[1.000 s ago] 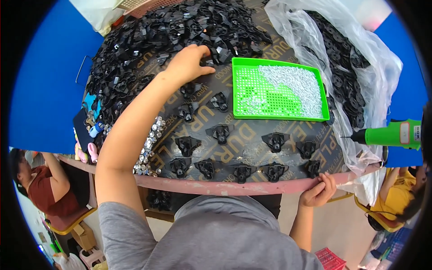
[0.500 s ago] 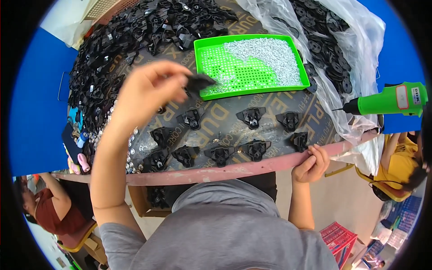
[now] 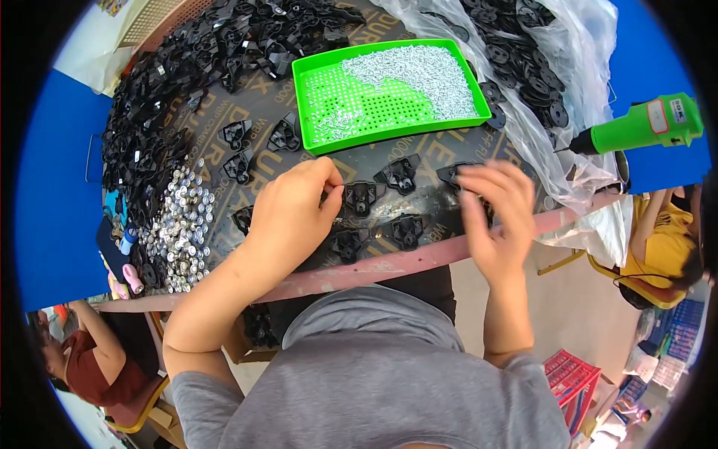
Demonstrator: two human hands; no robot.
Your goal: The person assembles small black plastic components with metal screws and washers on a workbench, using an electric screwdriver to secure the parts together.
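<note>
My left hand hovers over the tabletop with thumb and forefinger curled together, right beside a winged black plastic part. Whatever lies between those fingertips is hidden. My right hand, slightly blurred, has its fingers apart over another black plastic part, partly covering it. Between the hands lie more such parts, one farther up and one nearer the table edge. Beyond them is a green perforated tray holding many small silvery screws.
Black parts heap at the far left, with small round metal pieces nearer. Black discs lie on clear plastic sheeting at the right. A green electric screwdriver points inward. People sit at both sides.
My left hand has come down from beside the tray, and the black part it carried no longer shows in it. My right hand has left the table edge and risen over the parts.
</note>
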